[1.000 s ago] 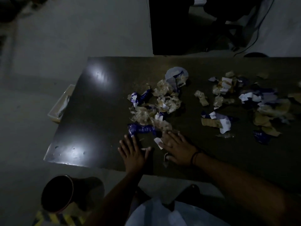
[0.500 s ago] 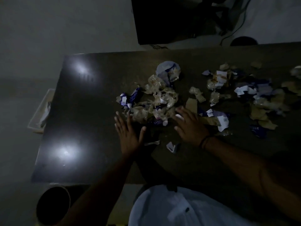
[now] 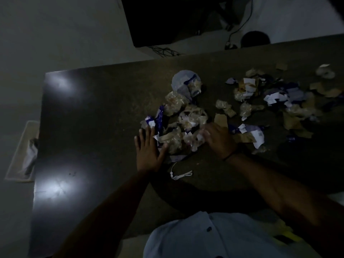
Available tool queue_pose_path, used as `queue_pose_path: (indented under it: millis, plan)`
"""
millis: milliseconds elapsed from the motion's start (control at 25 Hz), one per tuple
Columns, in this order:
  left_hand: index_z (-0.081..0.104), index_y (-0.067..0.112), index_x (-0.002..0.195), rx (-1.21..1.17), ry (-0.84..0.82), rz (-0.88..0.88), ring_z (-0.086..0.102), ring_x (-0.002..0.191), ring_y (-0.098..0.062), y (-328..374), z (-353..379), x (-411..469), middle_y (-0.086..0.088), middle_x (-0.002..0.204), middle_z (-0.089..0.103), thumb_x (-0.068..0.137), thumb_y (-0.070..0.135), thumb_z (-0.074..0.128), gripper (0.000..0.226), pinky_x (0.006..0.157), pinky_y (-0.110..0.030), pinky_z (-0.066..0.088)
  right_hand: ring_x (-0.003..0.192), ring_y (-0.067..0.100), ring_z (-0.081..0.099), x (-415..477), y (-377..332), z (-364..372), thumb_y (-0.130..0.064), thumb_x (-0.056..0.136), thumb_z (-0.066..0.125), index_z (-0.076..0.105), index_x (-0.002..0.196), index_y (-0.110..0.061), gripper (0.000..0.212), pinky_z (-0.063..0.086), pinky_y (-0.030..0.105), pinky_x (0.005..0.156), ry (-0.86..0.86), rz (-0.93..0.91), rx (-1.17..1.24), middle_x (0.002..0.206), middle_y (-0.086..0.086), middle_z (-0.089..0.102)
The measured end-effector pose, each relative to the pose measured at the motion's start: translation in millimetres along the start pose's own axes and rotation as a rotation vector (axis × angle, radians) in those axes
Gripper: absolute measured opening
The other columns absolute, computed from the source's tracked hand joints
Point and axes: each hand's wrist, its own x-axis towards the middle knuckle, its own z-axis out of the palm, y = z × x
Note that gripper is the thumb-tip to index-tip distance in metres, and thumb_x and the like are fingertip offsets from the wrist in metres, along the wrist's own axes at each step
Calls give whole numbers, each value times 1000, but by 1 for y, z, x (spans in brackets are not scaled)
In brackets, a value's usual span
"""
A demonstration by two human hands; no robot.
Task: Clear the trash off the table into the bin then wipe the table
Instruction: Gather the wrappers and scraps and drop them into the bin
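Since the earlier frames the two hands have been drawn closer together. The crumpled wrappers that lay spread ahead of them have been packed into a tighter heap of trash [image 3: 183, 127] between them. A white cord [image 3: 181, 175] has been left behind on the counter [image 3: 89, 116], just nearer the body than the left hand's thumb.

The heap is bracketed: it touches the thumb side of the left hand [image 3: 149, 151] and the fingertips of the right hand [image 3: 217, 140]. The left hand is laid flat, palm down, fingers straight and thumb spread, with nothing grasped; it is judged to serve as a wall against which the scraps are gathered. The right hand is blurred, its fingers turned inward against the heap, and whether anything is pinched cannot be told. This placement suggests the scraps are being bunched so that they can be lifted in one load.

More scattered trash [image 3: 279, 101] is spread beyond and outside the right hand, apart from the heap. The bin is not in view. A shallow tray [image 3: 22, 153] is seen on the floor well outside the left hand, and a dark cabinet [image 3: 176, 19] stands far ahead of both hands.
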Motion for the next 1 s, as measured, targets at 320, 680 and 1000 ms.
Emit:
queue_pose_path:
  millis: [320, 680, 1000]
  plan:
    - [-1, 17, 166, -43, -26, 162, -17, 160, -31, 12, -1, -43, -10, 174, -13, 93, 81, 33, 103, 126, -60, -11, 117, 35, 57, 61, -27, 19, -48, 102, 41, 61, 125, -11, 48, 46, 54, 102, 172, 245, 121, 125, 15, 62]
    - [-20, 15, 163, 160, -162, 24, -29, 153, -44, 31, 16, -40, -22, 167, -28, 64, 108, 29, 143, 123, -63, -15, 158, 26, 8, -24, 12, 19, -56, 100, 35, 24, 162, -25, 70, 20, 53, 126, -287, 48, -179, 170, 4, 20]
    - [-32, 19, 158, 152, -354, 284, -37, 151, -37, 74, 24, 12, -18, 163, -39, 66, 95, 58, 149, 125, -65, -7, 152, 32, 28, -36, 35, -10, -49, 102, 43, 40, 156, -16, 64, 32, 56, 118, 73, 138, -127, 164, 9, 34]
